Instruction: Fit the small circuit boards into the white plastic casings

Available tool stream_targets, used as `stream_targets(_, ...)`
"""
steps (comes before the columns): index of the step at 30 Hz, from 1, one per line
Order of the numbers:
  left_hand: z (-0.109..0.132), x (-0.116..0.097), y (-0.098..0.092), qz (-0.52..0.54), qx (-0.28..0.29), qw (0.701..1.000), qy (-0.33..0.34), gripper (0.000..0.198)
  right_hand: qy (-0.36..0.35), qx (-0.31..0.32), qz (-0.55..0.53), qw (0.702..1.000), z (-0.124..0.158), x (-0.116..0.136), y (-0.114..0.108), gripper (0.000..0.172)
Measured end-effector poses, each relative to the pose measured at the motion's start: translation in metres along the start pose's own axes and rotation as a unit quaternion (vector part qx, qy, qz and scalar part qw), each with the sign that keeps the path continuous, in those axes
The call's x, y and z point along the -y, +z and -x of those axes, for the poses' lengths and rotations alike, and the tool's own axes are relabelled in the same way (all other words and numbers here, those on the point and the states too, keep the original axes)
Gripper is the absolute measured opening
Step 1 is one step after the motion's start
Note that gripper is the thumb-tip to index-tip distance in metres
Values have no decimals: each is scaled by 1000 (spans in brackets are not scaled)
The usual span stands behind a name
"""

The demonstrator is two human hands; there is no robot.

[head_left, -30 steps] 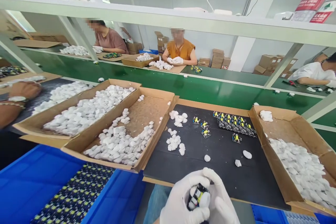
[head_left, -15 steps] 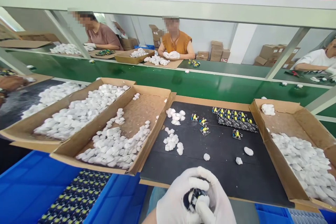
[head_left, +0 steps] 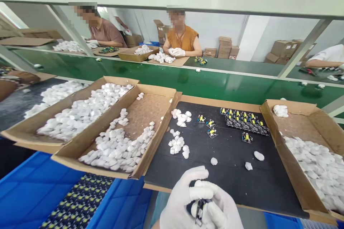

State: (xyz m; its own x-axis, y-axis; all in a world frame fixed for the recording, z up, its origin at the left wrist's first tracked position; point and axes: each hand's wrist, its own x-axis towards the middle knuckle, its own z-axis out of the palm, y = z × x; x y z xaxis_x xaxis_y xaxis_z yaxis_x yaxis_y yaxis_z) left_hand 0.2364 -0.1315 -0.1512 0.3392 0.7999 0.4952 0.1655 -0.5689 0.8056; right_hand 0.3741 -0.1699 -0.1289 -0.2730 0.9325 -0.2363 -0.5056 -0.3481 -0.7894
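Observation:
Both my hands wear white gloves and meet at the bottom edge of the view. My left hand and my right hand together grip a small circuit board with a white shell part pressed around it. The hands hover just in front of the black mat. On the mat lie loose white shells and a group of small circuit boards.
Cardboard trays of white shells sit left and right of the mat. A blue crate holding circuit boards is at the lower left. A green conveyor belt runs behind, with other people seated across it.
My hands have shifted slightly and closed more tightly over the board; less of it shows now. The view has tilted a little downward.

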Motion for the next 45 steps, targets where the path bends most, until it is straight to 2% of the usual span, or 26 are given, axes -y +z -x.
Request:
stream_targets(6,-12,-3,-2,-64,-3,994,93,37,-50,-63,-1,997,-1,-12,2,53)
stream_targets(11,-14,1,-8,-135,10,978,156,37,-50,-58,-2,997,-2,-11,2,55)
stream_targets(16,-11,2,-2,-116,-5,979,170,40,-80,-52,18,995,-2,-17,3,48)
stream_targets(21,-8,-1,0,-88,7,987,134,45,-62,-64,-16,996,3,-17,4,43)
stream_targets(26,-4,-1,-3,-72,17,987,141,54,-62,42,-2,997,7,5,12,57)
stream_targets(29,-1,2,-1,-44,23,990,129,55,-70,71,20,995,8,12,13,56)
stream_targets(34,-1,-1,0,40,48,996,58,55,-96,55,37,993,9,1,8,45)
stream_targets(38,-6,-13,-3,45,97,994,-4,33,-97,85,-54,990,12,1,8,37)
stream_targets(41,-9,-15,-6,41,144,989,10,23,-80,84,-47,992,14,7,9,41)
stream_targets(45,-10,-1,-8,80,176,979,60,40,-65,72,-26,995,13,3,6,42)
